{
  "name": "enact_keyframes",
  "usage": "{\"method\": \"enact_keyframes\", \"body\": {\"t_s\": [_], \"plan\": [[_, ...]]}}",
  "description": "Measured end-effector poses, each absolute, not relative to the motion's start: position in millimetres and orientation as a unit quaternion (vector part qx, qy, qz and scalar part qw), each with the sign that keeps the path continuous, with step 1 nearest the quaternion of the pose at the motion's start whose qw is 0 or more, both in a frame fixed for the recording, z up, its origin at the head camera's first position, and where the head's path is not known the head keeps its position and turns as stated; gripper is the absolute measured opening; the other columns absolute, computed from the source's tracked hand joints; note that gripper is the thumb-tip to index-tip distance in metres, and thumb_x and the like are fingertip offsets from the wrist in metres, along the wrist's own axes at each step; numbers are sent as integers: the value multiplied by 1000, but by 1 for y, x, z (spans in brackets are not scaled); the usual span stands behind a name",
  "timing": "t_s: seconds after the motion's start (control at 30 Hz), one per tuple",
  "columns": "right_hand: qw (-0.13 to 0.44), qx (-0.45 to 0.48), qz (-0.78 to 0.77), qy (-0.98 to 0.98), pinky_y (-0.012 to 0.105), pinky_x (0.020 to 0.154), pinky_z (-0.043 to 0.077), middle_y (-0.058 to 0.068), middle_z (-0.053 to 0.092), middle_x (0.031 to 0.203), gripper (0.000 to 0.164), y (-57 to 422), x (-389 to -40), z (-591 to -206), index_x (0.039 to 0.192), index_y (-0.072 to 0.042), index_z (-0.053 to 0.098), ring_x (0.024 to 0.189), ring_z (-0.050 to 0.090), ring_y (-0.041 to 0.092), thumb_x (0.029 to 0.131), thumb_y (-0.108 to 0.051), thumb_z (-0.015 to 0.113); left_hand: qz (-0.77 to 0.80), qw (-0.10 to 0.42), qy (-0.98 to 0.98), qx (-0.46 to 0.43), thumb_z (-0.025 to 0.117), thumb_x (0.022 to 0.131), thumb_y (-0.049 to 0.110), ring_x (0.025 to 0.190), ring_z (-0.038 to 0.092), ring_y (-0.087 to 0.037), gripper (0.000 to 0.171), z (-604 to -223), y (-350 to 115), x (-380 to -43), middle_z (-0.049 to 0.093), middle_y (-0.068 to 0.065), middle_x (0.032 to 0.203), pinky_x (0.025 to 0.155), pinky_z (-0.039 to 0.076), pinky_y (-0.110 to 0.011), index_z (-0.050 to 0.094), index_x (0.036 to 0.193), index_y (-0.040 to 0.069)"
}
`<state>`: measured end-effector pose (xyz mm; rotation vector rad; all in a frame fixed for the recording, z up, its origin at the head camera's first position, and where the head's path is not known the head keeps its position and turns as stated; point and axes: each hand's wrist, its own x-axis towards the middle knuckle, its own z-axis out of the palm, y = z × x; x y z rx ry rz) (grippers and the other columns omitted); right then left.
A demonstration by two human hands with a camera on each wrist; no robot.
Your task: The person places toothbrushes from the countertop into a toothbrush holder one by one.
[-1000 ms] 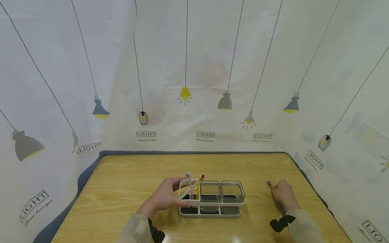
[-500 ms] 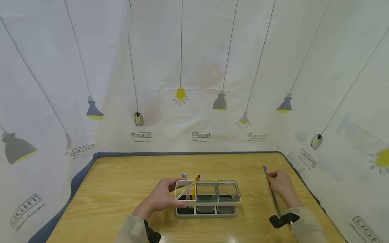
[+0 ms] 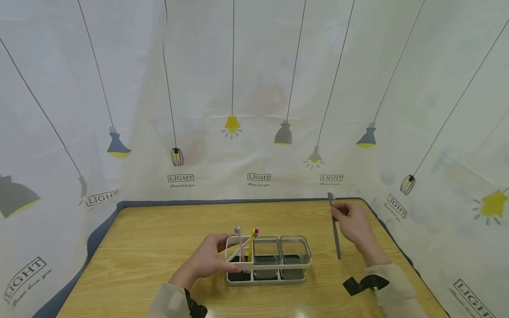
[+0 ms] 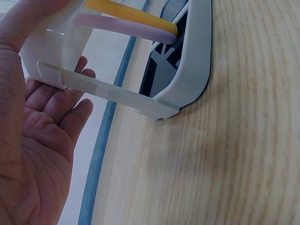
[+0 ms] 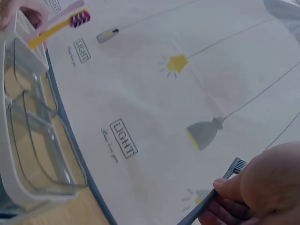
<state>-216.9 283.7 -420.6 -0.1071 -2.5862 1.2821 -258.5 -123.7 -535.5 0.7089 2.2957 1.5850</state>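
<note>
A white toothbrush holder (image 3: 278, 266) stands on the table, with two clear cups (image 3: 295, 250) in its middle and right sections. My left hand (image 3: 207, 258) grips its left end, thumb at the front and fingers behind. In that left section a pink toothbrush (image 3: 240, 247) and a yellow toothbrush (image 3: 251, 248) stand upright, heads up. To the right of the holder, my right hand (image 3: 354, 223) pinches a grey toothbrush (image 3: 336, 236) just below its head. It hangs nearly upright, bristles on top, as the right wrist view also shows its head (image 5: 238, 165).
The wooden table (image 3: 167, 225) has a blue edge along its back and sides. A white curtain (image 3: 207, 88) printed with lamps hangs around it. Black straps (image 3: 366, 284) circle both wrists.
My right hand has lifted the grey toothbrush off the table and brought it left and further back, turning it more upright. My left hand stays on the holder.
</note>
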Motion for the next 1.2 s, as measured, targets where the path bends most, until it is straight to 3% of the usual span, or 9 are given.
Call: {"method": "enact_keyframes", "body": {"t_s": [0.17,0.43,0.73,1.2], "plan": [[160,2,469,-869,27,75,54,18,67,104,25,252,-213,-397,121,7,67,93,65,28,110,-15,60,552,134,787,239,102,70,31,135,59,-34,82,-535,-129,-256,68,-2,137,112,46,-56,66,142,15],[192,33,555,-809,21,77,53,23,68,110,22,201,-209,-379,118,8,68,94,67,22,107,-11,65,553,138,782,250,102,71,31,136,59,-31,79,-532,-124,-260,68,1,137,114,44,-54,67,141,20],[165,86,629,-755,23,79,56,21,68,104,11,140,-206,-387,112,7,67,92,68,23,104,-1,66,563,134,774,259,101,72,24,134,60,-34,76,-535,-128,-259,70,1,134,113,44,-54,67,140,17],[149,123,663,-723,26,83,60,21,68,102,6,107,-200,-411,107,9,67,92,69,25,101,7,66,555,132,780,257,102,71,30,135,59,-19,80,-535,-129,-259,68,2,139,116,43,-46,66,142,16]]}}
